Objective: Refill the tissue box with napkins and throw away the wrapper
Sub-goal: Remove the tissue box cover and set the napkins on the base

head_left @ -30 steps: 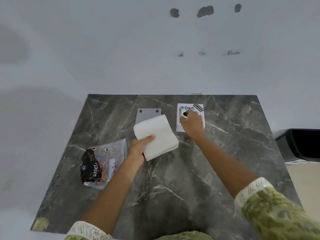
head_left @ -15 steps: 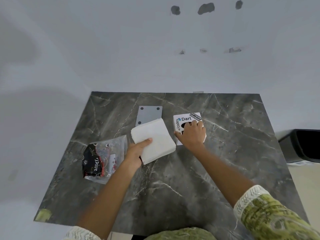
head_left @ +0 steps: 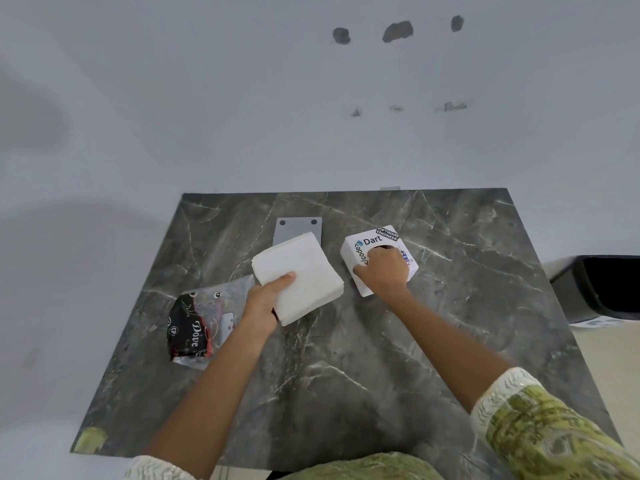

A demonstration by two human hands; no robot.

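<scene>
dark marble table (head_left: 346, 375) with pale veins, against plain white wall (head_left: 242, 98) bearing patched holes. left hand (head_left: 263, 303) grips stack of white napkins (head_left: 298, 275), thumb on top, stack lifted over table centre. just right of stack, right hand (head_left: 382, 273) clamps white tissue box (head_left: 367, 251), fingers in top opening, box tilted. left of napkin grip, wrapper (head_left: 199, 323) lies flat. grey plate (head_left: 298, 230) behind stack. black bin (head_left: 602, 289) far right of box, off table.
</scene>
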